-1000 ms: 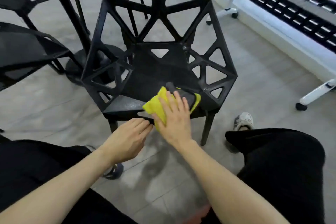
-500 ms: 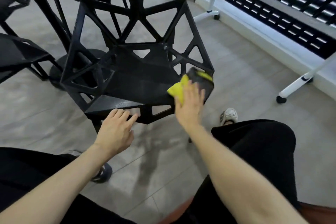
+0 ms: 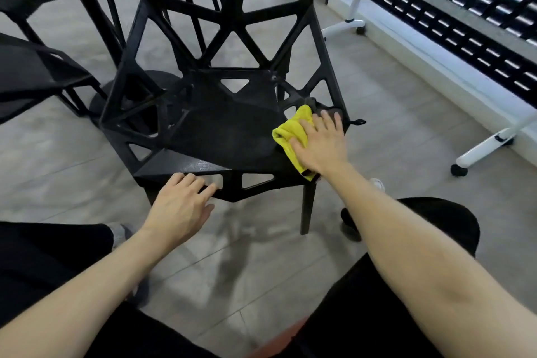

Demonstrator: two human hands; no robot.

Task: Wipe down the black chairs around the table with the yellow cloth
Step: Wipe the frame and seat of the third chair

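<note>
Clearly the biggest thing is the black angular lattice-frame chair (image 3: pixel 220 125), standing on the grey floor; it looks rigid and fairly light, and is best steadied by its seat's front edge. More black chairs of the same make (image 3: pixel 37 73) stand at the left, near the dark table leg (image 3: pixel 84 9). No containers show. The left hand (image 3: pixel 180 206) rests with straight fingers on the seat's front edge, gripping nothing. The right hand (image 3: pixel 322 145) presses flat, fingers spread, on the soft yellow folded cloth (image 3: pixel 290 136) at the seat's right edge. The cloth looks limp and light, so a flat palm should drag it well.
</note>
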